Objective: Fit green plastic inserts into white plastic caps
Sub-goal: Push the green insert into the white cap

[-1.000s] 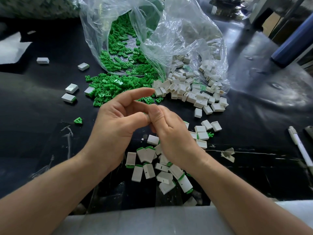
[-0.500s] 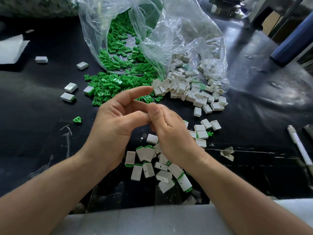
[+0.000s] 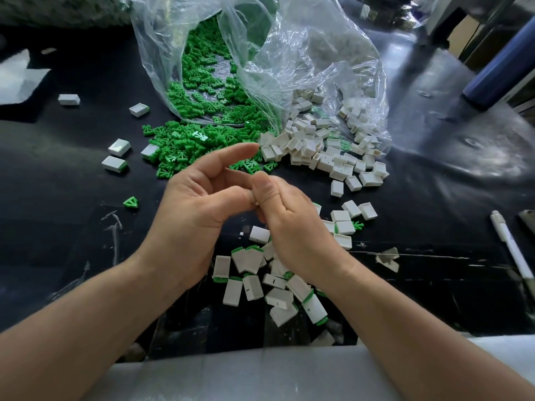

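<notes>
My left hand (image 3: pixel 197 204) and my right hand (image 3: pixel 289 215) meet above the middle of the black table. Their thumbs and fingers pinch a small white cap (image 3: pixel 256 201) between them, of which only a sliver shows. My left index finger sticks out straight toward the piles. Loose green inserts (image 3: pixel 185 149) spill from a clear plastic bag (image 3: pixel 289 53) at the back. Empty white caps (image 3: pixel 324 151) lie in a heap to their right. Below my hands lie several caps with green inserts fitted (image 3: pixel 260 285).
A single green insert (image 3: pixel 130 202) and a few fitted caps (image 3: pixel 115 156) lie at the left. A white pen (image 3: pixel 512 247) lies at the right, and a blue cylinder (image 3: pixel 503 68) stands at the far right. A grey ledge (image 3: pixel 260 371) runs along the near edge.
Both hands stay pressed together on the small piece in nearly the same place. Only slight finger movement shows.
</notes>
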Available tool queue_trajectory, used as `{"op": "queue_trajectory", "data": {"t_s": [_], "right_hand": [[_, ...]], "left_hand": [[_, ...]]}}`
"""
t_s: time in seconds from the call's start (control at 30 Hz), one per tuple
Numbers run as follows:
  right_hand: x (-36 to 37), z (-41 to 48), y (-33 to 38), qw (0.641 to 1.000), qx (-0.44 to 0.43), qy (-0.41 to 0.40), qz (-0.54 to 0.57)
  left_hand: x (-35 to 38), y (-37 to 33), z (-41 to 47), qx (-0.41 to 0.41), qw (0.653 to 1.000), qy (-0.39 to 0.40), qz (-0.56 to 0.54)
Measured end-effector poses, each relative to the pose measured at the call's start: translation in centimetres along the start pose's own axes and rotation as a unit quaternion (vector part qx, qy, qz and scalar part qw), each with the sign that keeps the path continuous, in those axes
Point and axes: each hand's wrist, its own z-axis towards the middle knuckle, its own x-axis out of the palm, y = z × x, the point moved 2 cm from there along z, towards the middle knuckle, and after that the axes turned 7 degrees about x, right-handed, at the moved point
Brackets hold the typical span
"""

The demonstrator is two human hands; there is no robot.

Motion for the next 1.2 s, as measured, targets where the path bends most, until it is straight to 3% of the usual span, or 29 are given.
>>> {"op": "queue_trajectory", "data": {"t_s": [0.3,0.5,0.83,1.2], "right_hand": [[-0.8,0.6,-0.3,0.979,0.077,0.086,0.167],[-0.9,0.5,-0.3,0.972,0.100,0.129,0.167],[-0.1,0.6,-0.1,0.996,0.052,0.067,0.033],[0.5,0.7,-0.4,0.998,0.048,0.041,0.010]], "left_hand": [[0.2,-0.5,0.1,0.025,0.999,0.008,0.036],[0.3,-0.6,0.1,0.022,0.999,0.004,0.049],[0.3,-0.1,0.0,0.005,1.000,-0.007,0.009],[0.0,0.1,0.1,-0.018,1.000,-0.001,0.003]]}}
